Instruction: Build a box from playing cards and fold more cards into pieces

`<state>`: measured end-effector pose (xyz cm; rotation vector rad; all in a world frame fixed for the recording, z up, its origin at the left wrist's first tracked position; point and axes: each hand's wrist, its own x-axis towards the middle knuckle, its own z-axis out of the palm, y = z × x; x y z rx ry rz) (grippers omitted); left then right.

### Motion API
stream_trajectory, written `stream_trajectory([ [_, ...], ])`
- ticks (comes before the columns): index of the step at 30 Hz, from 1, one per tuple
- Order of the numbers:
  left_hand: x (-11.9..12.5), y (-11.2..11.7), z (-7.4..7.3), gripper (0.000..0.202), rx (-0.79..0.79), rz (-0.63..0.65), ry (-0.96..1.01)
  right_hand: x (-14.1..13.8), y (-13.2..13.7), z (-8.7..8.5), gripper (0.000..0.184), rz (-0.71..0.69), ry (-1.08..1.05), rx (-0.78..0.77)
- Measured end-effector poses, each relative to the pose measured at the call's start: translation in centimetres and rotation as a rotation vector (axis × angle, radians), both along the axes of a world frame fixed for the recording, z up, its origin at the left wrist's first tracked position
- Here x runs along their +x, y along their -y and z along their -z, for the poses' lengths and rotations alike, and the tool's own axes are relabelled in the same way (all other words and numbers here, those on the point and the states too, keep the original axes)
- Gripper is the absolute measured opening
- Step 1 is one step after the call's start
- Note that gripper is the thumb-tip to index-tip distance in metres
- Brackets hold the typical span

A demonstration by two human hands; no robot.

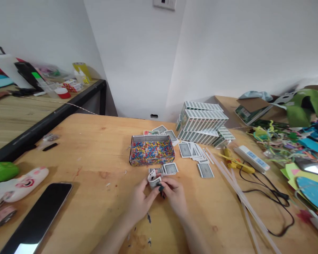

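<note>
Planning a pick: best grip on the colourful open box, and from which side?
Probably from above: pinch the near long wall of the colourful box, left half; its open top lets one finger drop inside, and loose cards crowd the right corner and back.

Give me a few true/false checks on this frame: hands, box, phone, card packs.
1. The left hand and right hand together pinch a bent card. True.
2. The colourful box sits on the table beyond the hands. True.
3. The phone lies right of the hands. False: it lies to their left.
4. The stacked card packs stand left of the box. False: they stand to its right.
</note>
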<state>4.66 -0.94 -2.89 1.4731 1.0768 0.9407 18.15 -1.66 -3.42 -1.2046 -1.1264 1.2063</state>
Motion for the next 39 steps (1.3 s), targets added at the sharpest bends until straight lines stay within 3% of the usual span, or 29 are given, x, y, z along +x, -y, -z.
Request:
stream_trajectory([
  [6, 0.3, -0.1, -0.1, 0.043, -0.160, -0.007, 0.154, -0.5, -0.2, -0.1, 0.022, 0.044, -0.167, -0.075],
  [12, 0.8, -0.3, -1.0, 0.039, -0.262, -0.077, 0.298, -1.2, -0.1, -0.2, 0.028, -0.006, -0.290, -0.113],
  [17, 0.9, -0.3, -0.9, 0.036, -0.303, -0.116, 0.357, -1.8, 0.3, -0.2, 0.033, -0.111, -0.322, -0.211],
  [33, 1.0, -0.2, -0.8, 0.041, -0.504, -0.229, 0.400, -2.9, 1.0, -0.8, 0.021, -0.139, -0.324, -0.126],
  [39, 1.1, 0.0, -0.5, 0.039, -0.441, -0.265, 0.374, -3.3, 1.0, -1.1, 0.028, -0.128, -0.308, -0.087],
])
